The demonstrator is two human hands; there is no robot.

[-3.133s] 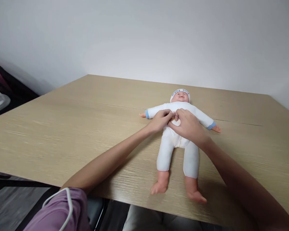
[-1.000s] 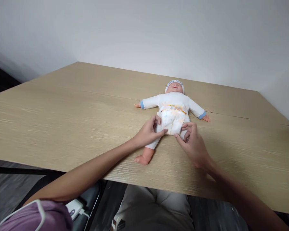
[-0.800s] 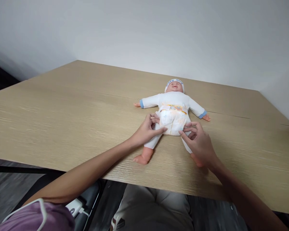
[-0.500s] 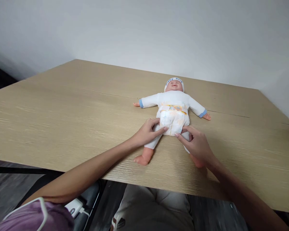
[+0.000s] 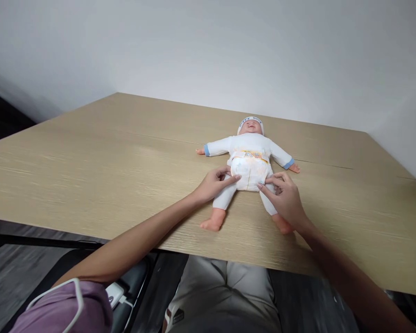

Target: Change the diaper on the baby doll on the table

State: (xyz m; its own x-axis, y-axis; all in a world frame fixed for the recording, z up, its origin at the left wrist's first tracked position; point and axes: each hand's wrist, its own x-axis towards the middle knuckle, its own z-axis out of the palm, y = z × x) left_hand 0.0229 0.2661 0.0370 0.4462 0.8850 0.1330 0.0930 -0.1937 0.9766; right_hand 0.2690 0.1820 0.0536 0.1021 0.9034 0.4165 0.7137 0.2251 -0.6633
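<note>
A baby doll (image 5: 250,147) in a white suit and cap lies on its back on the wooden table (image 5: 100,157), arms spread, head pointing away from me. It wears a white diaper (image 5: 250,170) with an orange-patterned waistband. My left hand (image 5: 214,183) pinches the diaper's edge at the doll's left hip. My right hand (image 5: 286,200) pinches the opposite leg edge and covers part of that thigh. Both bare feet point toward me.
The table's near edge runs just below my forearms, with my lap and a chair beneath it. A seam crosses the tabletop behind the doll. A plain white wall stands at the back.
Three seconds ago my hands were at the doll's chest and no diaper showed. Over the last second they stayed at the diaper's leg edges, and the doll's legs shifted a little.
</note>
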